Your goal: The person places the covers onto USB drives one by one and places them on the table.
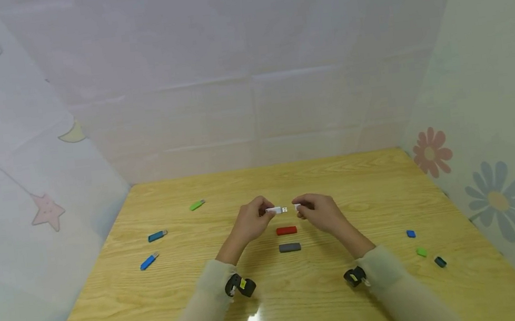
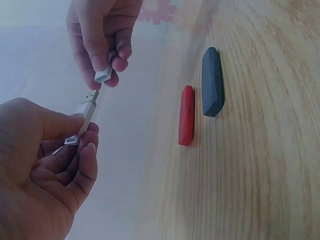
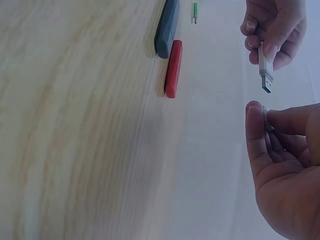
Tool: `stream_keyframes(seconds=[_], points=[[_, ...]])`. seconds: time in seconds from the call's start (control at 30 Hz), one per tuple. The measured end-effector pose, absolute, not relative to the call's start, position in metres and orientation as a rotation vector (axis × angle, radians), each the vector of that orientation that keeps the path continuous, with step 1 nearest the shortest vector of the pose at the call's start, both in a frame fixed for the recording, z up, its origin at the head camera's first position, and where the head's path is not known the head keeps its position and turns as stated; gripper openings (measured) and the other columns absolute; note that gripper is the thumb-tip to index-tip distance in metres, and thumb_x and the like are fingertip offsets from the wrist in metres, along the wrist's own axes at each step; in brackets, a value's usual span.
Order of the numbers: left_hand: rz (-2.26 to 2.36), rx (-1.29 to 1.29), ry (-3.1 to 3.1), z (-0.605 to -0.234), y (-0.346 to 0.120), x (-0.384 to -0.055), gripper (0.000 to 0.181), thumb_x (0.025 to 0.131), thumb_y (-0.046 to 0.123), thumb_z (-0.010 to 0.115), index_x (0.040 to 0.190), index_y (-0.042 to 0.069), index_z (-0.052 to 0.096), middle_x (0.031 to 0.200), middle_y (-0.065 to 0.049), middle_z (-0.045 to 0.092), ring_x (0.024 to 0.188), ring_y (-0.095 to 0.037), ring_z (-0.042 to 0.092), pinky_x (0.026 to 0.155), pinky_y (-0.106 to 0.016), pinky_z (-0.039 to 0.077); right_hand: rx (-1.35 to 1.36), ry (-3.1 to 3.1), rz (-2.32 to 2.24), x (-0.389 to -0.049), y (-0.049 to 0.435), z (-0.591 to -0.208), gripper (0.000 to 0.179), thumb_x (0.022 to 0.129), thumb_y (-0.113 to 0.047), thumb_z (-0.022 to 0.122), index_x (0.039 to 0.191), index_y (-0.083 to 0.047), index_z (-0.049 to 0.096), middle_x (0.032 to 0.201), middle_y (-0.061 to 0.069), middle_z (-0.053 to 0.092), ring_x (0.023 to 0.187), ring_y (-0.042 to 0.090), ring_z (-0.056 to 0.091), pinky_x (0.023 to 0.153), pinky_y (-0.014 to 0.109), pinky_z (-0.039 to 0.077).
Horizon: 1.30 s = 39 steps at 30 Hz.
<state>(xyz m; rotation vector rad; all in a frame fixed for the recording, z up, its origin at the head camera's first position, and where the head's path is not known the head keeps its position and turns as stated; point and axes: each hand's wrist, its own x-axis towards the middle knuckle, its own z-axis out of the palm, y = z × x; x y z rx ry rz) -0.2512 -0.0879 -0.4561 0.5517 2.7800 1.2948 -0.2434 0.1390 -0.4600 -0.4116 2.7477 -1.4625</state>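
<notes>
My left hand (image 1: 252, 219) pinches a white USB stick (image 1: 275, 210) by its body, its metal plug bare and pointing right. Facing it across a small gap, my right hand (image 1: 321, 211) holds the stick's white cap (image 1: 297, 207) between thumb and fingers. In the left wrist view the hollow end of the cap (image 2: 103, 75) is turned toward the plug (image 2: 92, 96). Below the hands on the table lie a red USB stick (image 1: 286, 230) and a dark grey USB stick (image 1: 289, 247), both with no plug showing.
On the wooden table (image 1: 303, 314), a green USB stick (image 1: 197, 205), a teal one (image 1: 157, 236) and a blue one (image 1: 148, 261) lie uncapped at left. A blue cap (image 1: 411, 233), a green cap (image 1: 421, 252) and a dark teal cap (image 1: 440, 261) lie at right.
</notes>
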Motion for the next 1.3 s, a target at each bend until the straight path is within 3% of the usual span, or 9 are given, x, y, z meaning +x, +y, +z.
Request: stream_keyframes(seconds=[0.27,0.53,0.83,1.07,1.3], points=[[1.312,0.575,2.759,-0.455,-0.082,-0.25,0.012,0.102,0.019,0.065,0.109,0.01,0.065,0.099,-0.003,0.07,0.084,-0.014,0.063,0.068,-0.03,0.052,-0.388,2.735,-1.462,-0.241,0.132,-0.46,0.026,0.103,-0.013,0.06,0.125,-0.003,0.069,0.097,0.007,0.074,0.083,0.015,0.07,0.072,0.033,0.058],[1.314,0.57,2.736,-0.453,-0.079,-0.25,0.013,0.102,0.019,0.064,0.111,0.01,0.064,0.102,-0.003,0.07,0.088,-0.014,0.065,0.071,-0.031,0.054,-0.392,2.69,-1.52,-0.242,0.128,-0.463,0.022,0.103,-0.012,0.06,0.121,-0.004,0.069,0.104,0.016,0.073,0.083,0.015,0.07,0.074,0.033,0.058],[1.308,0.573,2.762,-0.453,-0.079,-0.249,0.013,0.102,0.018,0.064,0.111,0.009,0.064,0.102,-0.003,0.07,0.088,-0.015,0.064,0.07,-0.03,0.053,-0.368,2.686,-1.549,-0.242,0.128,-0.462,0.02,0.103,-0.012,0.06,0.12,-0.006,0.069,0.102,0.015,0.073,0.082,0.016,0.07,0.069,0.028,0.055],[1.32,0.573,2.746,-0.453,-0.078,-0.251,0.012,0.102,0.018,0.064,0.111,0.01,0.065,0.102,-0.003,0.07,0.088,-0.015,0.064,0.071,-0.031,0.053,-0.359,2.652,-1.579,-0.242,0.13,-0.461,0.019,0.103,-0.012,0.059,0.118,-0.006,0.07,0.1,0.015,0.073,0.082,0.017,0.07,0.072,0.029,0.057],[1.334,0.586,2.744,-0.455,-0.077,-0.25,0.013,0.102,0.02,0.064,0.111,0.01,0.065,0.102,-0.003,0.07,0.088,-0.015,0.065,0.073,-0.032,0.054,-0.374,2.621,-1.616,-0.24,0.131,-0.461,0.019,0.103,-0.012,0.06,0.117,-0.006,0.07,0.095,0.01,0.074,0.081,0.016,0.07,0.08,0.044,0.059]])
